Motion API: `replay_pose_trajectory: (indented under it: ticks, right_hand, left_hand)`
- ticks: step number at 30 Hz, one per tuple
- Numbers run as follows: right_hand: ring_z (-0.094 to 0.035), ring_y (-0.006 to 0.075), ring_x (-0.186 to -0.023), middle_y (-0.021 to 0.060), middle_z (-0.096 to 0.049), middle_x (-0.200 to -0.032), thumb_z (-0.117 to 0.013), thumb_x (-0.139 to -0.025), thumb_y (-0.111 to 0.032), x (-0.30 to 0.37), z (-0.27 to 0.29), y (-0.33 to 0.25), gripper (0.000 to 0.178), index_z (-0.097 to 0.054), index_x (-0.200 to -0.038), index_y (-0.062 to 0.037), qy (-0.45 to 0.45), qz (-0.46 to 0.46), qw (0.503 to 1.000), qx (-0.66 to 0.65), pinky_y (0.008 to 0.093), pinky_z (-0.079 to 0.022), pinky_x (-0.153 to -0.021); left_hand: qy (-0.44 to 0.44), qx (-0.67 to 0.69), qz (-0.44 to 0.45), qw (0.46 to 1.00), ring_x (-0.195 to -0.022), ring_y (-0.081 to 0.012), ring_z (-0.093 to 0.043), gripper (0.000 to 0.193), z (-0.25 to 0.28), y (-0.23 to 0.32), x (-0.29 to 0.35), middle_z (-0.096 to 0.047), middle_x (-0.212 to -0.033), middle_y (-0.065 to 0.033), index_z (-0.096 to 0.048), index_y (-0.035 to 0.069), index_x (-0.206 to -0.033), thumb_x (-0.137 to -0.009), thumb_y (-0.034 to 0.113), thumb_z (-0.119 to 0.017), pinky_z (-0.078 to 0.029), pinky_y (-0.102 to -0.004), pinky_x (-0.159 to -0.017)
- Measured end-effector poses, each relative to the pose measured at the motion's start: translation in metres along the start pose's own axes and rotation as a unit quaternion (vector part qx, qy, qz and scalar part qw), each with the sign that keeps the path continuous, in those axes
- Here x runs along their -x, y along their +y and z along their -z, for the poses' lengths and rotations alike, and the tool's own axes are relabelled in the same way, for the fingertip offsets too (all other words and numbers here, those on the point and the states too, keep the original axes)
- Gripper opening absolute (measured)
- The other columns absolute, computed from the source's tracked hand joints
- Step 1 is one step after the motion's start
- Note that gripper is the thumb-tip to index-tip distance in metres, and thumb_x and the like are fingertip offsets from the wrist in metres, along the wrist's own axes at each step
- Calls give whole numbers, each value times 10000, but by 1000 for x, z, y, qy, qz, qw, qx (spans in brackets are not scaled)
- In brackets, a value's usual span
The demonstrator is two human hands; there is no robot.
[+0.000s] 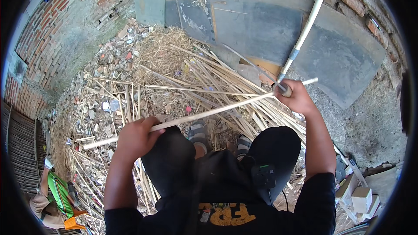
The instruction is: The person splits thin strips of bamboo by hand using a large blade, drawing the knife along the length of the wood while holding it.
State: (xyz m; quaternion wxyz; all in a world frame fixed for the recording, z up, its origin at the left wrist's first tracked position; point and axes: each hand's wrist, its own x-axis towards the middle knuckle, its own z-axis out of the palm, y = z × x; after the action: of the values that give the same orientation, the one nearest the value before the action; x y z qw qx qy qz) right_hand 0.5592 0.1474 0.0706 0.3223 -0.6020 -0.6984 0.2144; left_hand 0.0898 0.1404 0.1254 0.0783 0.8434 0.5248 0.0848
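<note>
My left hand point(136, 137) is closed around a long pale bamboo strip point(209, 112) near its lower left end. The strip slants up to the right across my knees and passes by my right hand, its far tip beyond the fingers. My right hand point(296, 98) is wrapped round the wooden handle of a long-bladed knife point(254, 66). The narrow blade points up and to the left, above the strip. Whether the right fingers also grip the strip, I cannot tell. Beneath and beyond the strip lies a loose pile of split bamboo strips point(217, 76).
Rubble and litter point(91, 113) cover the ground on the left, with dry shavings point(161, 54) farther off. Grey boards point(261, 21) lean on the far wall; a white pipe point(307, 32) stands at right. Another person point(50, 196) is at lower left. Wood blocks point(361, 200) lie at lower right.
</note>
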Motion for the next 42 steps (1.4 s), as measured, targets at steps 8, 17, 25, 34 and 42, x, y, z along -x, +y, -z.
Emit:
replay_pose_trajectory:
  ticks: [8,17,25,34,42]
  right_hand:
    - [-676,336,-916,121,-694,-944,-736,-788,-139,-63,-38,-54,188,-692,-960,-76,90,224,958,155,463,-543,-817]
    - [-675,377,-813,150,-681,-802,-767,-797,-362,-72,-138,-66,315,-688,-967,-108,-206,170,948,172,487,-515,-708]
    - [-679,372,-818,148,-683,-806,-695,-743,-201,-72,-143,-67,201,-684,-926,-118,-203,139,955,166,488,-541,-719]
    - [-679,349,-750,155,-679,-775,-703,-779,-177,-87,-154,-30,227,-668,-982,-82,-160,77,981,84,472,-544,-711]
    - [-674,352,-777,151,-685,-807,-679,-798,-202,-95,-147,-22,179,-677,-950,-106,-152,62,983,77,469,-537,-729]
  left_hand:
    - [-26,220,146,964,-569,-344,-593,301,-43,-45,107,-593,-627,-169,-628,23,-842,-1004,272,-584,-439,-410,-556]
    - [-19,153,234,960,-710,-447,-650,332,-75,-23,138,-644,-709,-236,-597,10,-843,-1036,259,-493,-474,-511,-614]
    - [29,150,219,964,-591,-449,-584,351,-98,-31,144,-578,-623,-217,-528,23,-778,-1043,247,-479,-414,-506,-533]
    - [49,133,207,968,-555,-446,-557,356,-107,-39,145,-537,-589,-211,-485,32,-752,-1037,246,-483,-395,-505,-515]
    - [31,182,199,962,-527,-399,-550,389,-99,-39,139,-522,-571,-202,-497,15,-739,-1021,282,-535,-385,-458,-506]
